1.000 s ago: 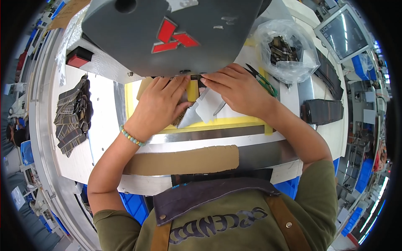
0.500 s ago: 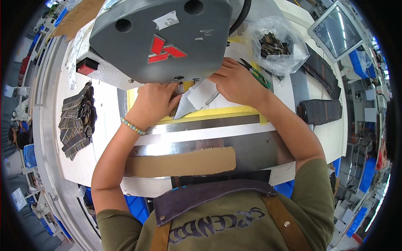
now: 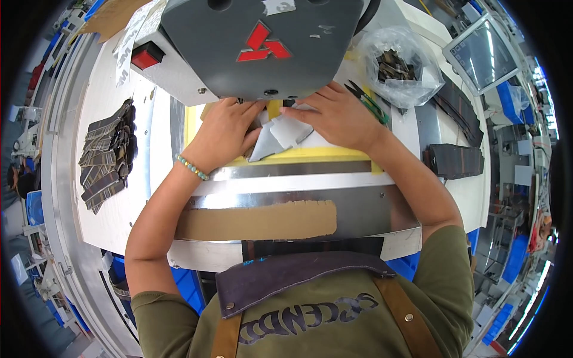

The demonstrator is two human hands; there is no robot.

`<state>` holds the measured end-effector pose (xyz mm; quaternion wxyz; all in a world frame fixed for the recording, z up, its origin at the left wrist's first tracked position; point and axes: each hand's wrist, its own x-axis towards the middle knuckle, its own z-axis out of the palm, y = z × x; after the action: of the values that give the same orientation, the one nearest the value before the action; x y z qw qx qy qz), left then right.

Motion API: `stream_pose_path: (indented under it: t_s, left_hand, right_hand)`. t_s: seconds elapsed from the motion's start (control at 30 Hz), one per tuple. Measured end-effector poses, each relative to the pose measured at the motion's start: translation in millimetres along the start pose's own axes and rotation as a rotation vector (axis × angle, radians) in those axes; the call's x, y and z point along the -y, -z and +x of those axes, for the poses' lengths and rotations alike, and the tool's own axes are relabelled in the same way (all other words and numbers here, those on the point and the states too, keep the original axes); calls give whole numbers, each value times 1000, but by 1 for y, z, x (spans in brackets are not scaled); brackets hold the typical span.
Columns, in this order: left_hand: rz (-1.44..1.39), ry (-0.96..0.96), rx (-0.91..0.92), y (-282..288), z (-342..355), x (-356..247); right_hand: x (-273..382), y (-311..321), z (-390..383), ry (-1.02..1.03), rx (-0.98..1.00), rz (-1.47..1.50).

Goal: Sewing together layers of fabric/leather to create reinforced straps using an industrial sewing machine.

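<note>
One left hand (image 3: 224, 135) and one right hand (image 3: 345, 120), loosely bent beside one pale pointed piece (image 3: 266, 145), are partly hidden by one machine head (image 3: 262, 70), any grip being untellable.

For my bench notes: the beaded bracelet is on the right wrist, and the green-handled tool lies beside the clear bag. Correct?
Not quite: the head view shows the beaded bracelet on the left wrist. The green-handled tool does lie beside the clear bag.
</note>
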<state>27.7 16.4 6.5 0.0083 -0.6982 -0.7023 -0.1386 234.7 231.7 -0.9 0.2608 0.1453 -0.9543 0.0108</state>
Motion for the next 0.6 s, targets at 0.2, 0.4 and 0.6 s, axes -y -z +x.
stream_pose_path:
  t_s: [0.2, 0.4, 0.6]
  left_hand:
    - [-65, -84, -119, 5, -12, -4]
    - [-102, -62, -96, 7, -11, -4]
    - [-99, -56, -105, 4, -14, -3]
  right_hand:
    - [19, 2, 0, -212, 148, -82]
    - [17, -1, -3, -187, 122, -104]
    - [15, -2, -1, -184, 143, -24]
